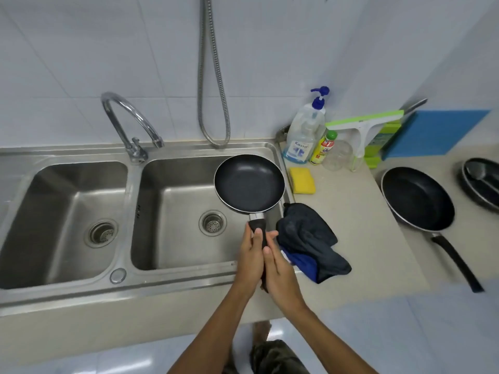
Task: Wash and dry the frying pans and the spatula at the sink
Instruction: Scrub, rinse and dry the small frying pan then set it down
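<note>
A small black frying pan [249,183] is held level over the right basin of the sink [172,276], its handle clasped between the left hand [251,261] and right hand [280,271], both grips closed on it, beside a dark cloth [307,238] on the bench [359,225].

The clear pump bottle [306,130] carries a label reading "Kosso" (blue print below it is illegible); the small yellow bottle [322,149] shows a "7".

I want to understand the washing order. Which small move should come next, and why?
Probably carry the small pan, held by its handle in both hands, left under the faucet: it hangs over the right basin's edge, and no water runs.
</note>
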Demonstrator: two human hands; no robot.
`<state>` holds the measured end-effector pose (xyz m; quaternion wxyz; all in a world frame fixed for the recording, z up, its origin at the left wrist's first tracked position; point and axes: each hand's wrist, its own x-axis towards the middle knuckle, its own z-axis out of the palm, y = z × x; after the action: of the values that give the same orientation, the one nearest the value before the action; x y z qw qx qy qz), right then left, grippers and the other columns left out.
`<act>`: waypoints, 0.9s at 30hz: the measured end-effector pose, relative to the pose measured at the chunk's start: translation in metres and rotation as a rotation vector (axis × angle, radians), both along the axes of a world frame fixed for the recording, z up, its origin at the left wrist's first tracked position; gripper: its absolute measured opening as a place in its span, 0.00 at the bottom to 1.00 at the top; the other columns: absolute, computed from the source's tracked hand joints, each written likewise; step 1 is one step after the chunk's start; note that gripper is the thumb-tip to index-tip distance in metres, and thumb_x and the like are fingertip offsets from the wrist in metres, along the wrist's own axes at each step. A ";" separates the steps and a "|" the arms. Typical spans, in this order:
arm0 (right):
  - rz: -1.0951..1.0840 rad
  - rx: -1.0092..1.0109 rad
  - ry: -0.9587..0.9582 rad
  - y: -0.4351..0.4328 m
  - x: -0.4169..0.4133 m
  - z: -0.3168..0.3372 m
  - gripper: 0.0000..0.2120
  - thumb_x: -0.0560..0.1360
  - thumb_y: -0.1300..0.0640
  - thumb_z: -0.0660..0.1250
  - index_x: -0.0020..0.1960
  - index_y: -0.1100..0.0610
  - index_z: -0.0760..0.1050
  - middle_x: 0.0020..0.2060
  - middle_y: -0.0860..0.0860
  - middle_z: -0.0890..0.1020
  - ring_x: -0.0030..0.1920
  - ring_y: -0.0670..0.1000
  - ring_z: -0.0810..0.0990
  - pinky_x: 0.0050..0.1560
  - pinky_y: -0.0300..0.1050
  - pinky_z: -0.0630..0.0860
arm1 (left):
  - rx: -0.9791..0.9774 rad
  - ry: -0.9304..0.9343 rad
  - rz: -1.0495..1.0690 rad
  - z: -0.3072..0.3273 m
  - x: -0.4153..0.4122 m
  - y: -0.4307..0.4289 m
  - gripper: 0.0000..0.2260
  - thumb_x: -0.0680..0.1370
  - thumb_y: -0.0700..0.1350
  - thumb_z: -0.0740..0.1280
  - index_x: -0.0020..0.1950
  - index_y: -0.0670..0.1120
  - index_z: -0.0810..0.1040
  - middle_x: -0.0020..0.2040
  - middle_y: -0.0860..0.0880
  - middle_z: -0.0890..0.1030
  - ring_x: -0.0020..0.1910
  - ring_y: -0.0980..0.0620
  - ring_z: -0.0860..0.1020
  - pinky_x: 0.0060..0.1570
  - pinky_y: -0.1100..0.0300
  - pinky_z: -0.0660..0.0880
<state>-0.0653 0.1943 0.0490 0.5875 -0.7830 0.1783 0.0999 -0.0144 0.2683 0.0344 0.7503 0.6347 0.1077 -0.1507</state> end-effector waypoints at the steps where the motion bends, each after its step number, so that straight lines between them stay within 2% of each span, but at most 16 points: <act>1: -0.005 -0.028 -0.017 -0.007 -0.003 0.002 0.25 0.83 0.42 0.51 0.80 0.41 0.57 0.63 0.39 0.78 0.61 0.34 0.77 0.62 0.42 0.78 | -0.014 -0.009 -0.042 0.002 -0.001 -0.005 0.15 0.88 0.49 0.55 0.70 0.44 0.72 0.52 0.55 0.87 0.54 0.56 0.84 0.62 0.55 0.79; 2: -0.013 -0.055 -0.036 -0.015 -0.006 0.003 0.26 0.83 0.42 0.51 0.80 0.43 0.57 0.63 0.42 0.79 0.61 0.37 0.78 0.63 0.43 0.78 | -0.029 -0.016 -0.079 0.005 -0.001 -0.012 0.15 0.87 0.49 0.56 0.71 0.44 0.71 0.53 0.53 0.87 0.56 0.55 0.84 0.64 0.54 0.78; 4: -0.046 -0.104 -0.069 -0.035 -0.010 0.004 0.27 0.82 0.42 0.54 0.80 0.45 0.58 0.58 0.40 0.81 0.58 0.37 0.80 0.60 0.39 0.78 | -0.060 -0.038 -0.144 0.010 0.000 -0.026 0.13 0.87 0.47 0.58 0.71 0.47 0.73 0.56 0.50 0.87 0.57 0.54 0.84 0.63 0.55 0.79; 6: -0.085 -0.140 -0.092 -0.058 -0.012 0.007 0.26 0.82 0.43 0.58 0.79 0.44 0.60 0.59 0.39 0.81 0.55 0.38 0.81 0.58 0.38 0.78 | -0.072 -0.064 -0.209 0.014 0.003 -0.042 0.13 0.86 0.46 0.61 0.71 0.50 0.74 0.56 0.50 0.86 0.56 0.56 0.84 0.57 0.62 0.80; 8: -0.094 -0.188 -0.105 -0.084 -0.016 0.009 0.25 0.83 0.46 0.60 0.79 0.43 0.61 0.60 0.37 0.80 0.55 0.37 0.80 0.57 0.38 0.79 | -0.048 -0.072 -0.270 0.016 0.006 -0.060 0.14 0.85 0.45 0.64 0.71 0.50 0.75 0.51 0.51 0.86 0.49 0.59 0.84 0.51 0.66 0.79; 10: -0.088 -0.251 -0.129 -0.113 -0.023 0.008 0.25 0.83 0.46 0.60 0.79 0.42 0.60 0.62 0.39 0.80 0.58 0.37 0.80 0.59 0.40 0.79 | -0.005 -0.082 -0.331 0.015 0.008 -0.084 0.12 0.84 0.45 0.65 0.68 0.50 0.77 0.48 0.45 0.86 0.48 0.55 0.84 0.52 0.62 0.78; 12: -0.083 -0.305 -0.136 -0.145 -0.030 0.003 0.25 0.83 0.45 0.58 0.80 0.41 0.59 0.60 0.44 0.82 0.56 0.42 0.82 0.57 0.44 0.81 | 0.011 -0.082 -0.386 0.015 0.006 -0.113 0.10 0.84 0.45 0.66 0.66 0.52 0.78 0.46 0.41 0.83 0.47 0.52 0.82 0.52 0.61 0.78; 14: -0.091 -0.314 -0.136 -0.177 -0.037 -0.001 0.26 0.83 0.45 0.58 0.80 0.41 0.58 0.62 0.42 0.81 0.56 0.41 0.82 0.57 0.40 0.81 | 0.014 -0.086 -0.416 0.014 0.002 -0.146 0.10 0.84 0.44 0.66 0.62 0.57 0.77 0.43 0.45 0.82 0.46 0.53 0.81 0.51 0.62 0.78; 16: -0.108 -0.311 -0.126 -0.209 -0.044 -0.005 0.26 0.83 0.44 0.58 0.80 0.42 0.58 0.63 0.41 0.80 0.56 0.38 0.81 0.58 0.36 0.79 | 0.024 -0.084 -0.439 0.011 -0.003 -0.181 0.11 0.84 0.44 0.65 0.62 0.59 0.76 0.45 0.51 0.85 0.48 0.56 0.83 0.52 0.64 0.79; 19: -0.103 -0.298 -0.103 -0.256 -0.054 -0.015 0.28 0.82 0.41 0.56 0.80 0.43 0.58 0.64 0.42 0.80 0.54 0.39 0.81 0.58 0.37 0.79 | 0.037 -0.055 -0.463 0.003 -0.014 -0.228 0.13 0.84 0.43 0.65 0.67 0.54 0.77 0.52 0.51 0.86 0.54 0.55 0.84 0.54 0.63 0.79; 22: -0.075 -0.275 -0.087 -0.296 -0.061 -0.029 0.30 0.80 0.38 0.55 0.80 0.43 0.58 0.66 0.38 0.76 0.56 0.34 0.78 0.60 0.30 0.74 | 0.052 -0.015 -0.448 -0.009 -0.021 -0.267 0.14 0.84 0.43 0.65 0.69 0.53 0.76 0.55 0.48 0.85 0.55 0.53 0.83 0.52 0.65 0.78; 24: -0.056 -0.248 -0.073 -0.313 -0.065 -0.037 0.29 0.80 0.39 0.56 0.80 0.43 0.58 0.64 0.36 0.76 0.55 0.32 0.78 0.58 0.27 0.73 | 0.075 0.006 -0.431 -0.019 -0.025 -0.283 0.14 0.84 0.44 0.66 0.69 0.53 0.76 0.54 0.48 0.85 0.56 0.51 0.83 0.53 0.61 0.79; 27: -0.028 -0.207 -0.048 -0.329 -0.070 -0.049 0.29 0.81 0.40 0.56 0.80 0.44 0.58 0.66 0.38 0.76 0.56 0.34 0.77 0.60 0.27 0.72 | 0.108 0.013 -0.417 -0.031 -0.033 -0.296 0.15 0.84 0.45 0.66 0.70 0.52 0.76 0.48 0.51 0.86 0.52 0.51 0.84 0.55 0.56 0.80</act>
<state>-0.1351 -0.1350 -0.0002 0.5090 -0.8390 0.1846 0.0538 -0.0477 -0.0276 0.0034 0.6668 0.6816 -0.0132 -0.3010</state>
